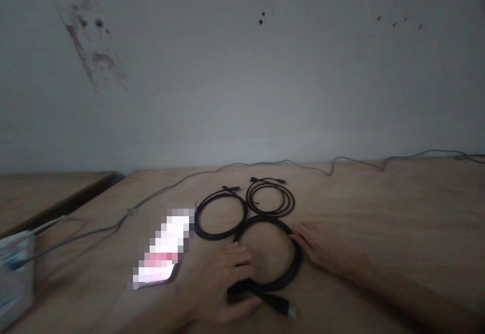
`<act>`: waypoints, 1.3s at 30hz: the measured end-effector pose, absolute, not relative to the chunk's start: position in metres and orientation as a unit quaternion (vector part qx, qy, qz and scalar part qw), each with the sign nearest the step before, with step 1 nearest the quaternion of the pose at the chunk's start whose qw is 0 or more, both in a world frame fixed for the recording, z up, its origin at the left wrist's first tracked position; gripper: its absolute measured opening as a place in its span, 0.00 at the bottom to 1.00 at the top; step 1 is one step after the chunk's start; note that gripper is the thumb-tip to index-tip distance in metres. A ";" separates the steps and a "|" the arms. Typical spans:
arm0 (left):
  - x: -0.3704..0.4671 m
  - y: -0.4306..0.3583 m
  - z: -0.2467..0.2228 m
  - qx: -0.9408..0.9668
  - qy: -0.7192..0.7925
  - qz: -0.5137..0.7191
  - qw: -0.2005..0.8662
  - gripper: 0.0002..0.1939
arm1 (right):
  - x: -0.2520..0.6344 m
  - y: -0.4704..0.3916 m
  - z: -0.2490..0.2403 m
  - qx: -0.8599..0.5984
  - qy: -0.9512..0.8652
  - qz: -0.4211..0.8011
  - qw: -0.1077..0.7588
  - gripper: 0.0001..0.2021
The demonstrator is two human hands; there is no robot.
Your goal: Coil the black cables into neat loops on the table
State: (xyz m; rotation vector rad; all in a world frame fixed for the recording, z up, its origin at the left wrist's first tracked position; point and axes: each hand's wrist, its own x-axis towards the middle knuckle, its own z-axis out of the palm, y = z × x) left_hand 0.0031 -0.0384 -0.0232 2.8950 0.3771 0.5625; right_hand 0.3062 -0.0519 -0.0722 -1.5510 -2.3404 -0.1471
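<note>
Nearest to me on the wooden table lies a thick coiled black cable, with a metal-tipped plug pointing right. My left hand is closed around the cable's connector end at the coil's lower left. The fingertips of my right hand touch the coil's right side; its fingers are close together, and what they grip is too small to tell. Behind this coil lie two thinner coiled black cables, one at the left and one at the right.
A lit phone, pixelated, lies left of the coils. A long grey cord crosses the table's back along the wall. A whitish object sits at the left edge. Another table surface stands beyond a dark gap.
</note>
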 end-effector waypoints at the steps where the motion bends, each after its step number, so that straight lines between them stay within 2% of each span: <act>1: 0.003 -0.039 -0.023 0.970 0.125 0.192 0.085 0.08 | 0.306 -0.052 -0.071 -0.546 -0.819 -0.046 0.169 0.18; 10: 0.001 -0.034 -0.032 0.970 0.128 0.194 0.072 0.11 | 0.304 -0.052 -0.055 -0.599 -0.756 0.160 0.211 0.22; 20: 0.002 -0.033 -0.033 0.969 0.127 0.189 0.091 0.16 | 0.308 -0.059 -0.055 -0.606 -0.710 0.264 0.244 0.23; 26: 0.000 -0.032 -0.037 0.972 0.132 0.175 0.090 0.14 | 0.311 -0.059 -0.057 -0.609 -0.686 0.326 0.229 0.27; 30: 0.001 -0.033 -0.038 0.971 0.140 0.174 0.089 0.14 | 0.306 -0.060 -0.057 -0.622 -0.689 0.315 0.199 0.27; 35: 0.001 -0.038 -0.037 0.970 0.154 0.173 0.073 0.15 | 0.301 -0.062 -0.055 -0.594 -0.747 0.208 0.214 0.25; 39: -0.003 -0.041 -0.027 0.955 0.158 0.242 0.070 0.20 | 0.303 -0.060 -0.054 -0.551 -0.790 0.145 0.228 0.21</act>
